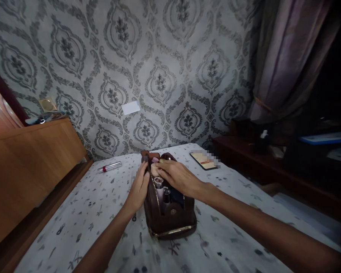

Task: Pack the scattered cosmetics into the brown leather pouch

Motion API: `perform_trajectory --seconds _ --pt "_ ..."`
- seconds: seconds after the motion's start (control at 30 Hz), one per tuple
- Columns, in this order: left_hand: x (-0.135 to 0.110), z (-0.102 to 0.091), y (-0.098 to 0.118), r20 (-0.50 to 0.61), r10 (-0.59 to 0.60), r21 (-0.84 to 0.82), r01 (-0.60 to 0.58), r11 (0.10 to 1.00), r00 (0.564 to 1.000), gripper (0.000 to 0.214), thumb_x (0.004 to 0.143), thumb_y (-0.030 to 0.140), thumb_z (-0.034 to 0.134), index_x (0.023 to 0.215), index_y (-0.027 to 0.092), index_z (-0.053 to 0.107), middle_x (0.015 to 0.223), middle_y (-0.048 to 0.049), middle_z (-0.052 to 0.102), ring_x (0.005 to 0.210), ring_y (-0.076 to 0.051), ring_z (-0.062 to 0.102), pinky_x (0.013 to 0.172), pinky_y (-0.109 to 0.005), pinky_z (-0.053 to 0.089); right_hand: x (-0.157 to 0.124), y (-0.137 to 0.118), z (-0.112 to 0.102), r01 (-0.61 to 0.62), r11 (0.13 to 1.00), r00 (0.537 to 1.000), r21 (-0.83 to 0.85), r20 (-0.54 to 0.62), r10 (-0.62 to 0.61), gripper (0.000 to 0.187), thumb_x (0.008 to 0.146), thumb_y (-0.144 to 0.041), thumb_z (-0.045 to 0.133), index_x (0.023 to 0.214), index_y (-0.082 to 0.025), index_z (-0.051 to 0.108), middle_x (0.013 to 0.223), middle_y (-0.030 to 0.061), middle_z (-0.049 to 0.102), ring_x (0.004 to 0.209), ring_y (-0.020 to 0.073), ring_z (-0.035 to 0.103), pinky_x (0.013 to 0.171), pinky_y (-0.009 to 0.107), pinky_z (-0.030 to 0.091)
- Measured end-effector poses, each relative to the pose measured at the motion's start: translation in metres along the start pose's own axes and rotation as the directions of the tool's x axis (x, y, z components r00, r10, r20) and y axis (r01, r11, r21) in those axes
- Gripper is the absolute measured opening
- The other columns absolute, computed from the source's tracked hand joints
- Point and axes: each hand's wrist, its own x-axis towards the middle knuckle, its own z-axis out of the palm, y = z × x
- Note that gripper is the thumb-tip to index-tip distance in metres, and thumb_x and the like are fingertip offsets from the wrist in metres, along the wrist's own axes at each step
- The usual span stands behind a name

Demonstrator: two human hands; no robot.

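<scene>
A dark brown zip bag (170, 223) lies unzipped on the bed, its gold-coloured zip teeth showing around the opening. My left hand (138, 189) grips its left wall, fingers and thumb pressed close along the side. Over the far part of the opening, my right hand (179, 176) reaches in with bent fingers. Its fingertips are at a pale rounded item (155, 170), partly covered by the hand; what they hold is hidden. Nearer to me, a tube with a shiny silver cap (158, 182) and a black-topped bottle (166, 195) stand inside the bag.
A clear tube with a red band (110, 167) lies on the patterned bedsheet (102, 216) to the left. A phone (204, 160) lies on the right. A wooden bed panel (31, 163) stands at the left, and a dark red ledge (244, 155) runs along the right.
</scene>
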Motion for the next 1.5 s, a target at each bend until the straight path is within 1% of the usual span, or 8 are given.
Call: perform_trajectory --seconds 0.17,0.37,0.5,0.63,0.8,1.13,1.37,1.5 --pt "-0.001 0.004 -0.001 -0.028 0.018 0.019 -0.017 1.000 0.999 0.049 0.097 0.040 0.035 0.141 0.019 0.042 0.153 -0.0086 0.036 0.142 -0.020 0.029 0.120 -0.043 0.018 -0.003 -0.009 0.003 -0.054 0.998 0.999 -0.041 -0.006 0.054 0.026 0.094 -0.032 0.047 0.109 -0.016 0.062 0.103 0.0112 0.066 0.098 0.0231 0.060 0.083 0.032 0.042" --pt "-0.001 0.003 -0.004 -0.027 0.048 0.009 -0.048 0.999 0.998 0.050 0.097 0.043 0.034 0.139 0.017 0.043 0.151 -0.0110 0.038 0.141 -0.020 0.033 0.120 -0.041 0.018 -0.010 -0.011 0.005 -0.100 0.994 0.995 -0.052 0.020 0.102 0.029 0.093 -0.027 0.046 0.118 -0.016 0.056 0.107 0.0115 0.065 0.099 0.0234 0.060 0.082 0.032 0.041" --pt "-0.001 0.002 -0.002 -0.032 0.071 0.019 -0.070 0.997 0.997 0.048 0.097 0.042 0.034 0.139 0.019 0.044 0.150 -0.0095 0.039 0.140 -0.020 0.033 0.120 -0.042 0.018 -0.010 -0.018 0.001 -0.153 0.986 0.986 -0.066 0.054 0.157 0.033 0.093 -0.036 0.049 0.117 -0.014 0.055 0.110 0.0144 0.064 0.103 0.0259 0.059 0.084 0.035 0.041" --pt "-0.001 -0.004 0.010 0.029 0.199 0.086 -0.201 0.976 0.980 0.044 0.098 0.036 0.034 0.138 0.024 0.048 0.151 -0.0053 0.039 0.142 -0.020 0.030 0.120 -0.044 0.018 -0.009 -0.024 0.000 -0.164 0.984 0.984 -0.065 0.063 0.168 0.033 0.090 -0.035 0.052 0.115 -0.013 0.055 0.108 0.0135 0.064 0.100 0.0255 0.060 0.082 0.034 0.042" --pt "0.003 -0.014 0.025 0.140 0.346 0.160 -0.366 0.917 0.928 0.039 0.096 0.031 0.039 0.132 0.025 0.055 0.142 -0.0053 0.051 0.136 -0.021 0.041 0.117 -0.044 0.027 -0.011 -0.023 0.002 -0.184 0.981 0.979 -0.054 0.082 0.188 0.027 0.090 -0.028 0.048 0.112 -0.014 0.055 0.105 0.0116 0.065 0.098 0.0226 0.061 0.083 0.032 0.041" --pt "0.020 -0.015 0.023 0.172 0.231 0.235 -0.268 0.934 0.958 0.035 0.090 0.031 0.050 0.122 0.020 0.061 0.130 -0.0088 0.061 0.125 -0.025 0.051 0.108 -0.042 0.036 -0.015 -0.027 -0.002 -0.196 0.980 0.976 -0.032 0.091 0.198 0.034 0.090 -0.022 0.044 0.122 -0.012 0.051 0.110 0.0123 0.066 0.097 0.0233 0.063 0.080 0.031 0.042" --pt "0.034 -0.019 0.032 0.304 0.183 0.139 -0.233 0.962 0.935 0.025 0.088 0.031 0.052 0.110 0.020 0.057 0.108 -0.0048 0.066 0.099 -0.020 0.061 0.089 -0.032 0.045 -0.017 -0.032 -0.002 -0.258 0.960 0.955 -0.107 0.122 0.270 0.043 0.090 -0.022 0.041 0.131 -0.011 0.042 0.105 0.0147 0.068 0.090 0.0268 0.066 0.074 0.034 0.043" --pt "0.041 -0.024 0.037 0.332 0.169 0.199 -0.245 0.949 0.928 0.020 0.089 0.033 0.049 0.101 0.019 0.057 0.094 -0.0018 0.065 0.089 -0.019 0.060 0.082 -0.029 0.045 -0.019 -0.034 0.001 -0.273 0.953 0.950 -0.131 0.117 0.288 0.054 0.090 -0.024 0.040 0.140 -0.007 0.029 0.097 0.0151 0.070 0.084 0.0280 0.067 0.072 0.035 0.044"
